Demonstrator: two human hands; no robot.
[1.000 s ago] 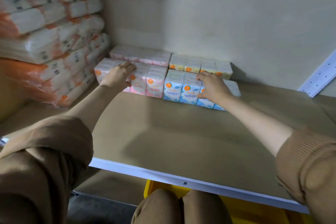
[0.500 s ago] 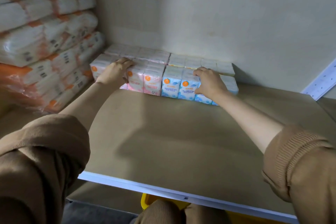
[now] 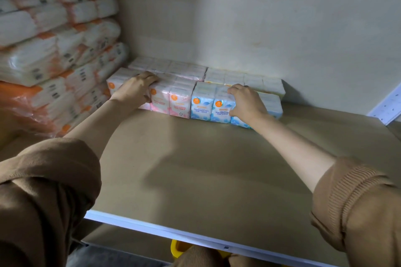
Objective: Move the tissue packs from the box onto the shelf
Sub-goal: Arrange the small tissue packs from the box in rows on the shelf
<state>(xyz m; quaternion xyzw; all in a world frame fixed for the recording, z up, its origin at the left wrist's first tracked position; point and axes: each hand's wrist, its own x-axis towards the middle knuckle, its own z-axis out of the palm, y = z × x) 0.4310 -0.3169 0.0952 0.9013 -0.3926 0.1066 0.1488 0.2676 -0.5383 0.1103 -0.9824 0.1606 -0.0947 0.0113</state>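
While I lean over the shelf (image 3: 195, 169), my left hand (image 3: 135, 89) curls over the pink tissue packs (image 3: 171, 99) and my right hand (image 3: 246, 102) cups the blue tissue packs (image 3: 211, 104).

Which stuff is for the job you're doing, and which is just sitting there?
For the job: pink packs, blue packs, back row of packs, shelf, left hand, right hand.

Just there: big orange bundles, yellow bin, wall.
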